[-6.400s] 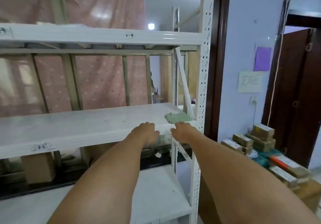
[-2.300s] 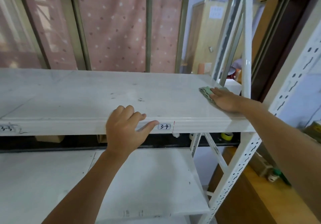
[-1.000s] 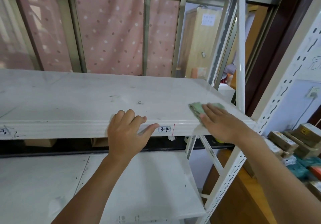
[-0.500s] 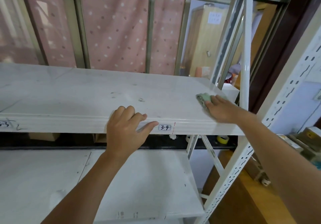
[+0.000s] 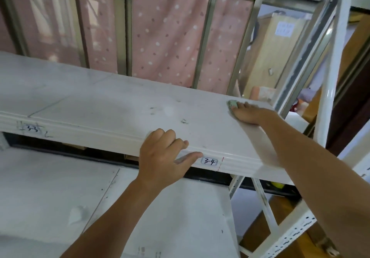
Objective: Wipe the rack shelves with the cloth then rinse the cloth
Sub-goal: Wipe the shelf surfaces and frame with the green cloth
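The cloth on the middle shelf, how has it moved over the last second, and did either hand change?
The right hand pushed the green cloth from the front edge of the shelf toward its back right corner, pressing it flat throughout. The left hand stayed where it was, holding the shelf's front edge beside the 3-4 label.

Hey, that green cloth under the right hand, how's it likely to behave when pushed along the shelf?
Probably floppy: the cloth lies squashed flat under the right hand. It may bunch at its free edge when pushed, as only a small wad peeks out beyond the hand. It looks light and should slide easily on the smooth shelf.
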